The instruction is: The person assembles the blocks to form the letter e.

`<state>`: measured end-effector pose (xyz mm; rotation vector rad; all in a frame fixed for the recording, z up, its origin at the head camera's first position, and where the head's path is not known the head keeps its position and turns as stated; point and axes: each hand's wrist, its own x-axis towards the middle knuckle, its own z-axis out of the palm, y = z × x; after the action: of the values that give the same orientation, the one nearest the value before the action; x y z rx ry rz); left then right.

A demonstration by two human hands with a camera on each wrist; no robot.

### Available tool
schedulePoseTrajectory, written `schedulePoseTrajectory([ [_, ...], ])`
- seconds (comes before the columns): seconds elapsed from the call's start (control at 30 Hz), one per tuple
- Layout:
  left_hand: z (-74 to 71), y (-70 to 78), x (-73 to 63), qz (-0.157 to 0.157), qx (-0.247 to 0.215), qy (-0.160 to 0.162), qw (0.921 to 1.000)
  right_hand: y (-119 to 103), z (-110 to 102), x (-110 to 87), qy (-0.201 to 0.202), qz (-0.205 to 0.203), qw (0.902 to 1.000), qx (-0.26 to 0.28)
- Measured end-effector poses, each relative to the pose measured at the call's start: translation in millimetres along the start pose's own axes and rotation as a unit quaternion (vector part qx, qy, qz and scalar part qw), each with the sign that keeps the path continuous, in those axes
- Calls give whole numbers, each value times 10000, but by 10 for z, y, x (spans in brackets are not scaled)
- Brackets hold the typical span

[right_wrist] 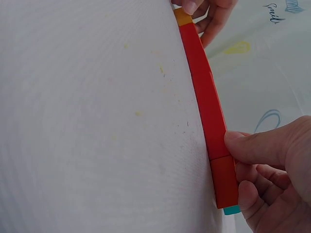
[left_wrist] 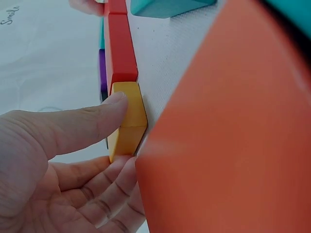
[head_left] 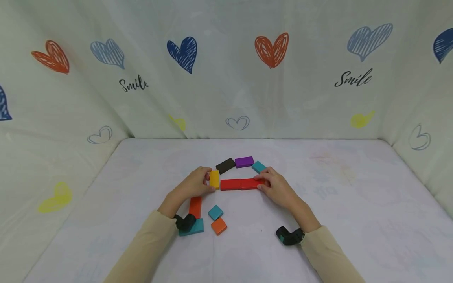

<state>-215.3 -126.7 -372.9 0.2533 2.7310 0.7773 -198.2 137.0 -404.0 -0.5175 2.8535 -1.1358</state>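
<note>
My left hand [head_left: 195, 182] pinches a yellow block [head_left: 214, 179] standing at the left end of two red blocks [head_left: 231, 184] laid end to end. Its thumb presses the yellow block in the left wrist view, with the other fingers curled below. At the row's other end, my right hand [head_left: 277, 188] holds an orange block [right_wrist: 224, 183] against the second red block [right_wrist: 209, 114], thumb tip close to the seam. That orange block is mostly hidden by the hand in the head view. Behind the row lie a black block [head_left: 225, 166], a purple block [head_left: 244, 162] and a teal block [head_left: 259, 167].
Below my left hand lie an orange-red block [head_left: 195, 207] and a teal block [head_left: 196, 227]. Small teal [head_left: 215, 212] and orange [head_left: 219, 226] square blocks sit nearby. A white cloth covers the table [head_left: 354, 220]; a curtain [head_left: 226, 90] with printed hearts hangs behind it.
</note>
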Motion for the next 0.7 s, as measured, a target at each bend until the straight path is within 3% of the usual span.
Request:
schedulePoseTrajectory([
  [0.47, 11, 35, -3, -99, 63, -57, 9999, 2, -3, 0, -21, -3, 10000, 15],
  [0.7, 9, 31, -8, 9, 82, -51, 10000, -2, -5, -2, -27, 25, 10000, 26],
])
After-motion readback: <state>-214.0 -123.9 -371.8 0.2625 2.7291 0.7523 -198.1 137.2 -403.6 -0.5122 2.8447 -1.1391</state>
